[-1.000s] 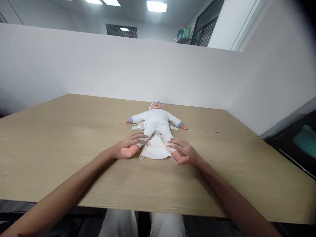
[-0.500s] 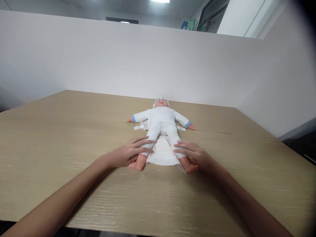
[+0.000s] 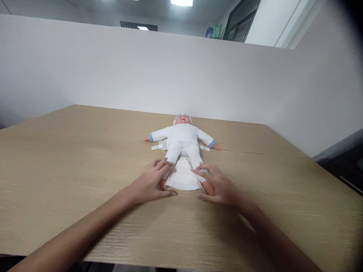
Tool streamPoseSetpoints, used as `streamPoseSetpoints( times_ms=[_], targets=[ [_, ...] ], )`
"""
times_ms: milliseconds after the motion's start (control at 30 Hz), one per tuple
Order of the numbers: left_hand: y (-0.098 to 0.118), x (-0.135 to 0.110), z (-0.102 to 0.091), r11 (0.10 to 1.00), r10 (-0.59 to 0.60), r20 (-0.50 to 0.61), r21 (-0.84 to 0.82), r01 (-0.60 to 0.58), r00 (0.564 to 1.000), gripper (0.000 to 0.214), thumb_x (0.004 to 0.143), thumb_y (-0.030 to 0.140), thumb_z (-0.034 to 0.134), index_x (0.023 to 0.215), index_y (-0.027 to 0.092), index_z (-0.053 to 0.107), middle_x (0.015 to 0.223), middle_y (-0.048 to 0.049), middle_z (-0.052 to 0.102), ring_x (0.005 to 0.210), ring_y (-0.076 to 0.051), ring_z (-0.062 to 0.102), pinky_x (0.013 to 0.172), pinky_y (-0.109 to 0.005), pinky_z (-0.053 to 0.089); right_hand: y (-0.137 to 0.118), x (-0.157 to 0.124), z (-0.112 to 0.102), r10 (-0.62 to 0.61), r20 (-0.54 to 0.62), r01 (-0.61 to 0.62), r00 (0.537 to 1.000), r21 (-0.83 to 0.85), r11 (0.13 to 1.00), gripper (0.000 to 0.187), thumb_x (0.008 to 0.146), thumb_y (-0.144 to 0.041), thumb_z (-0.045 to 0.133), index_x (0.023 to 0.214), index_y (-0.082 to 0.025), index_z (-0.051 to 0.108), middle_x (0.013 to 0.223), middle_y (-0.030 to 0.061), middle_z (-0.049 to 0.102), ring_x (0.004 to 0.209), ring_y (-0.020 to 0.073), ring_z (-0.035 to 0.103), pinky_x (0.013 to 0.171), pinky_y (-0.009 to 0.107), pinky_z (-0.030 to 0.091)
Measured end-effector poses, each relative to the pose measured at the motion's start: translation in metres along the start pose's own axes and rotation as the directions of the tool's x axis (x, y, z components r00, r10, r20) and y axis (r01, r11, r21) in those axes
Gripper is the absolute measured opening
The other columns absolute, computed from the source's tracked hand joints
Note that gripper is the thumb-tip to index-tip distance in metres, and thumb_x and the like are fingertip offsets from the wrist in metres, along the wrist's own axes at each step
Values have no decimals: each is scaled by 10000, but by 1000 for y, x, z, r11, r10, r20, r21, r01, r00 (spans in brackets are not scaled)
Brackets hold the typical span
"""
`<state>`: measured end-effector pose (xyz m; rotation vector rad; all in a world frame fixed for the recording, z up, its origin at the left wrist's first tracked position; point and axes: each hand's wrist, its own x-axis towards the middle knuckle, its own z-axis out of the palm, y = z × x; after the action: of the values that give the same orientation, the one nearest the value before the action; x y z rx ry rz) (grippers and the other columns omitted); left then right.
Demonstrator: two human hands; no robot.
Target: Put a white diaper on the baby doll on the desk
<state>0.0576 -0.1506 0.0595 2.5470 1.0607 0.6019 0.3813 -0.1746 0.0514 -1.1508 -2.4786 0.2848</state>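
Observation:
A baby doll (image 3: pixel 182 139) in white clothes and a cap lies on its back in the middle of the wooden table (image 3: pixel 70 158), feet towards me, arms spread. A white diaper (image 3: pixel 183 177) is spread under its legs. My left hand (image 3: pixel 151 183) curls round the doll's lower leg and foot on the left side. On the other side, my right hand (image 3: pixel 218 187) wraps over the other lower leg and foot. Both feet are mostly hidden by my fingers.
White partition walls (image 3: pixel 141 71) close off the table at the back and on the right. A dark surface (image 3: pixel 344 166) lies beyond the table's right edge. White tape strips (image 3: pixel 159 146) stick out beside the doll's waist.
Both hands have slid down from lying flat on the doll's shins and now close round its feet. The view has shifted slightly.

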Motion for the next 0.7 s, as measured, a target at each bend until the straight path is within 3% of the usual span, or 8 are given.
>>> streamPoseSetpoints(
  times_ms=[67,167,233,333,500,633,700],
  targets=[
    [4,1,8,998,7,-35,61,-5,999,405,878,412,757,1218,239,621,1468,-106,574,1383,-387,445,1114,-548,453,-10,2,10,8,-36,-13,999,-115,993,706,914,-559,716,1531,-253,556,1477,179,564,1390,393,501,1129,571,449],
    [7,4,7,995,3,-48,100,2,999,165,955,266,606,1113,239,646,1415,-93,609,1281,-350,505,1055,-531,458,-13,9,16,51,-97,-65,994,-150,987,381,1011,-328,577,1368,-254,689,1362,150,621,1249,336,568,1066,511,476],
    [8,10,-2,998,-18,-47,63,21,999,163,994,278,538,1102,239,652,1317,-90,660,1190,-329,536,1010,-513,465,-10,18,11,59,-121,-71,991,-97,993,313,1034,-237,488,1221,-239,739,1235,127,662,1125,296,594,1009,464,492],
    [8,28,-22,993,-79,-76,-89,72,994,242,1042,369,443,1063,235,644,1107,-65,696,1083,-292,567,971,-459,481,0,39,-1,79,-205,-74,976,32,997,292,1068,-279,429,1066,-220,715,1064,104,662,1011,273,596,933,423,504],
    [-20,89,-41,961,-144,-222,-266,82,964,291,1009,445,453,1076,212,613,1140,-62,662,1124,-285,557,1061,-441,432,27,98,-11,148,-418,-40,897,255,966,319,1075,-434,419,1061,-221,657,1172,109,639,1182,277,585,1095,430,444],
    [-59,142,-37,793,-339,-182,-584,176,923,228,945,433,552,938,205,571,998,-48,663,1055,-276,581,1040,-424,432,63,154,-4,402,-319,-222,858,476,851,328,1022,-453,452,996,-211,672,1153,105,690,1169,290,596,1134,476,414],
    [-73,160,-30,724,-384,-178,-667,176,906,235,928,432,553,936,198,571,985,-62,678,1063,-279,594,1038,-419,436,82,176,3,464,-253,-277,849,536,798,350,1011,-442,443,1024,-189,686,1140,110,724,1125,288,627,1098,488,449]
  ],
)
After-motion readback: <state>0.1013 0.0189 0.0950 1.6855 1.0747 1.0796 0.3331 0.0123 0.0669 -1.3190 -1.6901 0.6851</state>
